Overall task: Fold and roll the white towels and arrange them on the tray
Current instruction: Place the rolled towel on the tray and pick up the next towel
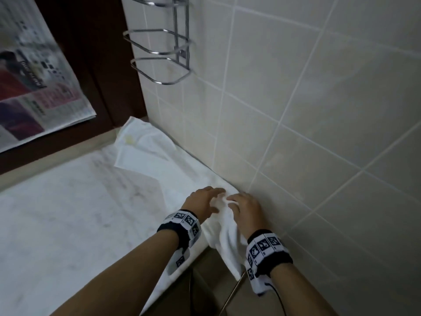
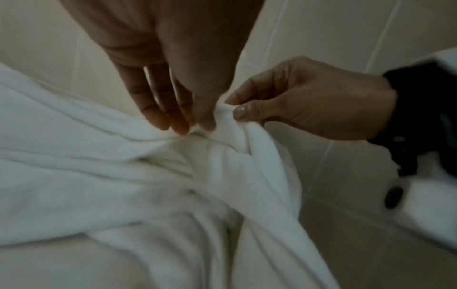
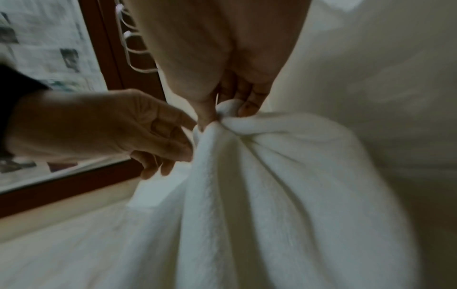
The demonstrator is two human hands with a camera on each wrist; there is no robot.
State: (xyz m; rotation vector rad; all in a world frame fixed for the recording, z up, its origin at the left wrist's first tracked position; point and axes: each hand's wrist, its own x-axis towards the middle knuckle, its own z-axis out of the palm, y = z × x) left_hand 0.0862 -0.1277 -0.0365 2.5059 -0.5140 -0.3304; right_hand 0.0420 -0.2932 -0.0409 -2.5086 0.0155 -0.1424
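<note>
A white towel [image 1: 157, 156] lies along the tiled wall on a pale marble counter [image 1: 68, 213]; its near end hangs over the counter's front edge. Both hands meet on a bunched fold of the towel [image 2: 222, 148] close to the wall. My right hand [image 1: 243, 206] pinches the raised fold between thumb and forefinger [image 3: 227, 109]. My left hand [image 1: 205, 199] is right beside it, its fingertips [image 2: 178, 125] and thumb closing on the towel's [image 3: 247, 176] edge. No tray is in view.
A chrome wire rack [image 1: 164, 44] is fixed to the tiled wall [image 1: 319, 110] above the towel's far end. Newspaper [image 1: 34, 83] covers a dark wooden window frame [image 1: 95, 65] at the back left. Right of the hands the counter ends, with floor [image 1: 209, 288] below.
</note>
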